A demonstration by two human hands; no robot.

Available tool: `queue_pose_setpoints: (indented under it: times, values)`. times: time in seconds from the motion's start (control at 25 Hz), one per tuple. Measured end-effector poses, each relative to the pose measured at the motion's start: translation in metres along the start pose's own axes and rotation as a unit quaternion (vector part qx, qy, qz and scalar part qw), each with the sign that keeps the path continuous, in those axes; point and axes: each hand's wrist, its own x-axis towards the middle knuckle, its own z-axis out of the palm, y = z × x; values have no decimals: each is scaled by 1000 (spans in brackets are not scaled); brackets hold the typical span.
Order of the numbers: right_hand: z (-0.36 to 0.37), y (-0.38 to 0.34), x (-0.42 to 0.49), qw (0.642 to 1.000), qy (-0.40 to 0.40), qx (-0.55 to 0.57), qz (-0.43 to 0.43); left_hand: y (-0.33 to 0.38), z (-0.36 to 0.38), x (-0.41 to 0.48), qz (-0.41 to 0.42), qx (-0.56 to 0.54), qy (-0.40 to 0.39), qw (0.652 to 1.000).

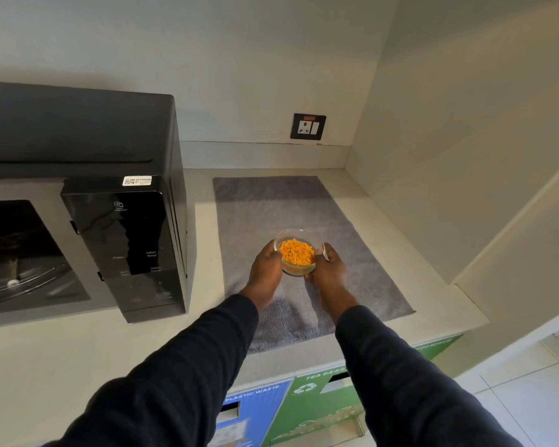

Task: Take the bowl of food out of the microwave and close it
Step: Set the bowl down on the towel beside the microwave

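A small clear glass bowl (pixel 297 253) full of orange pasta is over the grey towel mat (pixel 271 208) on the counter, right of the microwave. My left hand (pixel 267 272) grips its left side and my right hand (pixel 328 269) grips its right side. I cannot tell whether the bowl touches the mat. The black microwave (pixel 78 140) stands at the left. Its cavity (pixel 23 253) is exposed, with the glass turntable visible inside. The door itself is out of frame.
The pale countertop (pixel 78 366) runs from the microwave to a corner wall on the right. A black wall socket (pixel 308 126) sits behind the mat. Below the counter's front edge are blue and green waste bins (pixel 291 404). Tiled floor lies at lower right.
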Motion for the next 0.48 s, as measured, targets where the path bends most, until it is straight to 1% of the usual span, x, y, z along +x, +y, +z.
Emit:
queue_pose_setpoints:
  times: [0.16, 0.24, 0.32, 0.36, 0.48]
  values:
    - [-7, -1, -4, 999, -43, -21, 3, 6, -2, -7, -10, 47, -5, 999]
    - [-12, -4, -8, 996, -54, -71, -7, 9, -5, -11, -12, 87, -11, 996]
    - [-17, -5, -16, 991, -30, -129, -31, 13, -4, -18, -10, 125, -9, 992]
    - [-20, -5, -21, 990, -15, -139, -35, 15, -4, -23, -7, 147, 1, 989]
    - [-26, 3, -46, 991, 36, -124, -42, 16, -10, -43, -1, 205, 34, 978]
